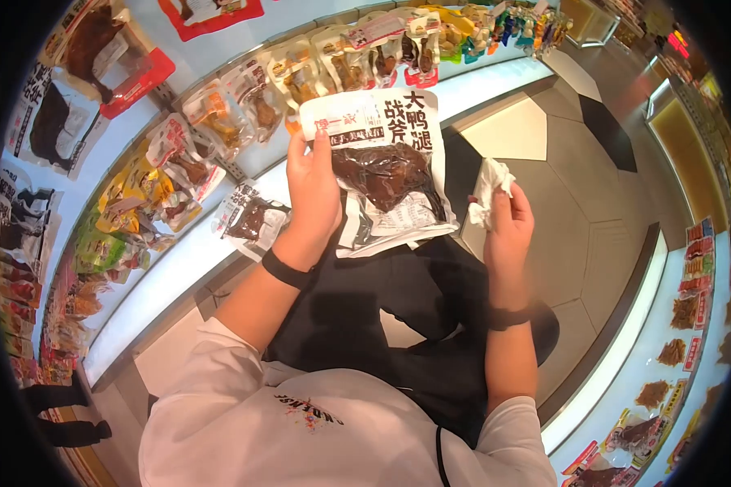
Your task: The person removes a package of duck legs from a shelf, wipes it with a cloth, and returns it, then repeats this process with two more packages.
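My left hand (315,183) grips the left edge of a vacuum-packed duck leg (386,174), its thumb over the front. White plastic with black and red lettering surrounds a clear window, where dark brown meat shows. The pack is held up above my lap, printed face toward me. Off to its right, my right hand (509,231) pinches a crumpled white tissue (492,191) between thumb and fingers, apart from the pack. Below my left hand, a similar smaller pack (252,221) rests by the lit shelf edge, partly behind my forearm.
A curved display shelf (183,280) with a glowing edge runs along my left, lined with packed snacks (188,154). Larger meat packs (97,53) hang above it. Another lit shelf (617,361) stands at right. Tiled floor (593,243) lies between them.
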A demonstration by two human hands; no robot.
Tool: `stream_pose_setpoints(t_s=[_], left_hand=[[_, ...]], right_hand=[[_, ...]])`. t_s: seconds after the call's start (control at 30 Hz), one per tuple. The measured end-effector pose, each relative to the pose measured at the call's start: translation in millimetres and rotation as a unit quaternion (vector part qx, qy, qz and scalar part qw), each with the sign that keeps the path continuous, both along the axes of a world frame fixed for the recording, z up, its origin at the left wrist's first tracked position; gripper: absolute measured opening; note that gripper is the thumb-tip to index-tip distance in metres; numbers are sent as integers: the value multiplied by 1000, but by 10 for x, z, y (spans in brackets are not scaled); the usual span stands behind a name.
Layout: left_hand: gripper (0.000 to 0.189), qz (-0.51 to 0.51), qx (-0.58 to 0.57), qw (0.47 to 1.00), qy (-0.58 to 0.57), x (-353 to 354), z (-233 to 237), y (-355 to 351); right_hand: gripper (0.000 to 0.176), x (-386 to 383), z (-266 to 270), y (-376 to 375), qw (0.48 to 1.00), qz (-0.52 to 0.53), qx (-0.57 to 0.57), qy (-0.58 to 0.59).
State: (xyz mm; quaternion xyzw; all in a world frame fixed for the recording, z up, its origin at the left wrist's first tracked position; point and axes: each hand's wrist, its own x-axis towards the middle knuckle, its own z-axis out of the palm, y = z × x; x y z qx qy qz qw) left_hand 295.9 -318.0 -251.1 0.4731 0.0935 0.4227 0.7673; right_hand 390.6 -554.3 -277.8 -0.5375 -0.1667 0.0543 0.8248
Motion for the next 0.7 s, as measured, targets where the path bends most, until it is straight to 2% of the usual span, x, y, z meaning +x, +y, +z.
stream_pose_setpoints(t_s=[0.07, 0.1, 0.13, 0.2, 0.23, 0.27, 0.3, 0.4, 0.5, 0.57, 0.6, 0.7], left_hand=[[22, -78, -76, 994, 14, 267, -230, -226], [26, -130, -137, 982, 22, 355, -220, -375], [30, -180, -197, 963, 32, 402, -200, -492], [33, -337, -275, 899, 50, 458, -137, -602], [35, -409, -312, 856, 58, 491, -134, -642], [43, -401, -245, 879, 83, 546, -195, -698], [43, -428, -253, 865, 69, 576, -188, -713], [46, -465, -247, 849, 41, 755, -104, -684], [50, -458, -226, 859, 26, 950, -38, -742], [56, -459, -216, 861, 24, 1102, 30, -858], [57, -460, -204, 864, 24, 1206, -96, -861], [57, -457, -224, 861, -3, 1339, -279, -925]], right_hand=[[25, -58, -36, 142, 995, -58, -43, -62], [22, -36, -56, 145, 971, -118, -159, -132], [21, -24, -45, 142, 950, -172, -188, -178], [20, 46, -108, 83, 954, -178, -166, -173], [20, 56, -113, 63, 942, -196, -195, -193], [21, 50, -123, 45, 928, -210, -224, -212], [22, 50, -133, 22, 913, -223, -255, -228], [26, 257, -2, -118, 781, -279, -361, -426], [30, 429, 178, -139, 780, -332, -398, -350], [32, 412, 193, 22, 782, -292, -367, -411], [33, 405, 192, 136, 780, -272, -351, -441], [34, 377, 83, 171, 750, -228, -375, -495]])
